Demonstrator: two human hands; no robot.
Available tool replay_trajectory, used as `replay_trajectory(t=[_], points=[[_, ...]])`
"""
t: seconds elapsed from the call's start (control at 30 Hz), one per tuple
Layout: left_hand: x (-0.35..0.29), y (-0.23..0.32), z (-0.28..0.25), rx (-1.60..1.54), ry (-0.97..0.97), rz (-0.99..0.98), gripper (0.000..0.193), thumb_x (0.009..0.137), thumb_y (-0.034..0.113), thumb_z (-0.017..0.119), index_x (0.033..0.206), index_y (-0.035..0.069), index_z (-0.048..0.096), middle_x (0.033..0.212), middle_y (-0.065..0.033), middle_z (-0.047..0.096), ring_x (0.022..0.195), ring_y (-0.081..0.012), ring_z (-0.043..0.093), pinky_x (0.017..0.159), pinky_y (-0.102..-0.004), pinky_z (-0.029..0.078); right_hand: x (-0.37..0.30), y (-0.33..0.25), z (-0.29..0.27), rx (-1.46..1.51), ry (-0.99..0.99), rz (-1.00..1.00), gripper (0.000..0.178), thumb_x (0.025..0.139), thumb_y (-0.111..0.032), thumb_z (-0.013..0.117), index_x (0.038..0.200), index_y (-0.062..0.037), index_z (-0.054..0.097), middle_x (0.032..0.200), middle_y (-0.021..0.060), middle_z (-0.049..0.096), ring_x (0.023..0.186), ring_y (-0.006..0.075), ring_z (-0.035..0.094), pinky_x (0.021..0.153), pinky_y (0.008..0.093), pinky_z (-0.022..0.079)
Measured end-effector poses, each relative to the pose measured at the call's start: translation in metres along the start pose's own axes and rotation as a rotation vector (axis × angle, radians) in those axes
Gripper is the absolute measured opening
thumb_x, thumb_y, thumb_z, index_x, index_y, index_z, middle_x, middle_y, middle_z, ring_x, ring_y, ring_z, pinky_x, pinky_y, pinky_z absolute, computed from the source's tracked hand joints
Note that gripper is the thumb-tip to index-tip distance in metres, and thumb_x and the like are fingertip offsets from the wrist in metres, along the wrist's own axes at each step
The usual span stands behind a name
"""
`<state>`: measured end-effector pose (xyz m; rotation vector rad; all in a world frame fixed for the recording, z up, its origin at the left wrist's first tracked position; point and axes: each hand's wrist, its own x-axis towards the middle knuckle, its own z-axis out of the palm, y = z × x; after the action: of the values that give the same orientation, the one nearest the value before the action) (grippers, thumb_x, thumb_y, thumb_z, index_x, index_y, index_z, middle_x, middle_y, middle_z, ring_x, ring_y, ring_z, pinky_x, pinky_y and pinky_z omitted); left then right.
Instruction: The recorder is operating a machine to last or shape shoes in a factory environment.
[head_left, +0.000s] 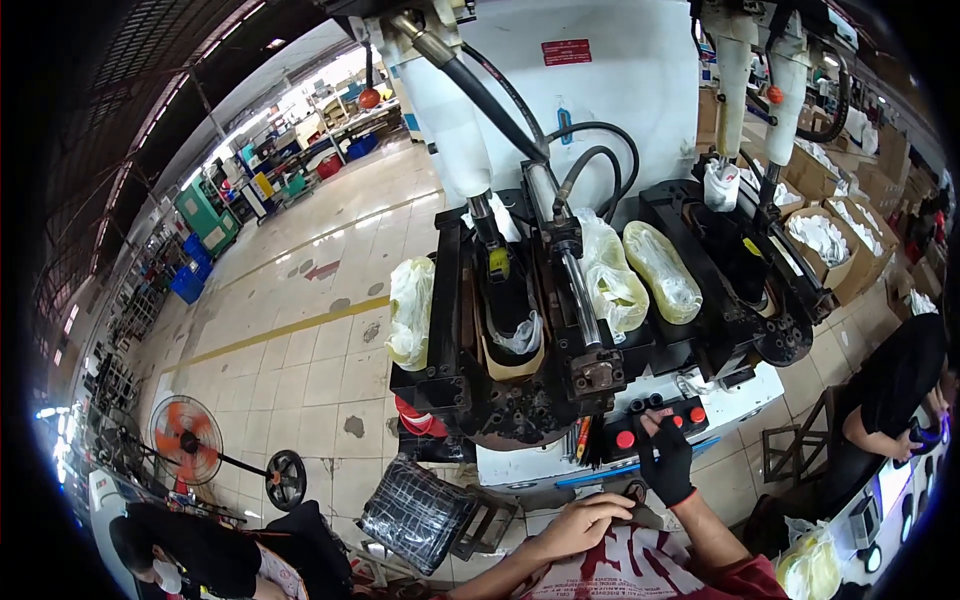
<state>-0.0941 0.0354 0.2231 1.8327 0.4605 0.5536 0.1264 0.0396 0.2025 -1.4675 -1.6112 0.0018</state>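
Working at a shoe press on a factory floor, gloved right hand (665, 460) laid on the near control panel (652, 428), fingers spread beside a red button (625, 439) and gripping nothing. Resting the bare left hand (585, 525) low against the body, fingers curled loosely; impossible to tell whether anything is pinched inside.

Judging by the layout, loading looks done and pressing not yet finished. Found seated in the left station (450, 330), just beyond the panel: a dark shoe (510, 305) with a rod down inside it. Found likewise in the right station (790, 300): a second dark shoe (735, 250). Parked between the two stations, a pair of plastic-wrapped forms (660, 270); hung on the far-left side of the machine, another wrapped bundle (412, 310). No telling from here whether either station is clamping or idle.

Hidden or cut off: the press heads above, cropped by the top edge; the lower front of the machine, masked by the forearms and a red shirt. Hard to read a small dark piece just right of the left hand. Bent by the lens toward the rim: a floor fan (187, 438) at near left, a seated co-worker (890, 385) at right, cartons of white pieces (830, 240) far right.
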Motion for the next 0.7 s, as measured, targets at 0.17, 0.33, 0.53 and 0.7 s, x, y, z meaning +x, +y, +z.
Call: replay_trajectory(t=[0.17,0.33,0.53,0.7], points=[[0.018,-0.005,0.007,0.165,-0.194,-0.130,0.036,0.102,0.012,0.050,0.137,0.008,0.059,0.143,-0.0139,0.055,0.130,-0.0306,0.055,0.106,-0.0366,0.044,0.044,0.057,-0.069,-0.043,0.260,0.119,0.039,0.090,-0.003,0.063,0.130,-0.0019,0.062,0.126,0.0194,0.065,0.117,0.0337,0.063,0.099,0.0392,0.048],[0.057,-0.003,0.034,0.164,-0.357,-0.150,0.039,0.105,0.021,0.050,0.140,0.007,0.057,0.150,-0.0194,0.048,0.136,-0.0351,0.051,0.110,-0.0392,0.041,0.116,0.174,-0.132,-0.046,0.464,0.228,0.055,0.093,-0.009,0.066,0.145,-0.0038,0.048,0.130,0.0189,0.062,0.124,0.0303,0.060,0.105,0.0365,0.046],[0.127,-0.007,0.074,0.106,-0.376,-0.145,0.037,0.105,0.022,0.053,0.138,0.008,0.059,0.147,-0.0152,0.052,0.137,-0.0300,0.050,0.112,-0.0371,0.039,0.179,0.301,-0.144,0.075,0.318,0.403,0.087,0.087,-0.026,0.078,0.155,-0.0053,0.030,0.141,0.0234,0.054,0.131,0.0323,0.055,0.110,0.0378,0.043],[0.183,-0.006,0.091,0.110,-0.296,-0.072,0.036,0.105,0.021,0.055,0.138,0.008,0.059,0.146,-0.0140,0.054,0.135,-0.0275,0.053,0.110,-0.0346,0.040,0.213,0.346,-0.139,0.117,0.148,0.359,0.076,0.083,-0.037,0.082,0.145,-0.0057,0.050,0.139,0.0194,0.060,0.128,0.0308,0.057,0.109,0.0391,0.044]])
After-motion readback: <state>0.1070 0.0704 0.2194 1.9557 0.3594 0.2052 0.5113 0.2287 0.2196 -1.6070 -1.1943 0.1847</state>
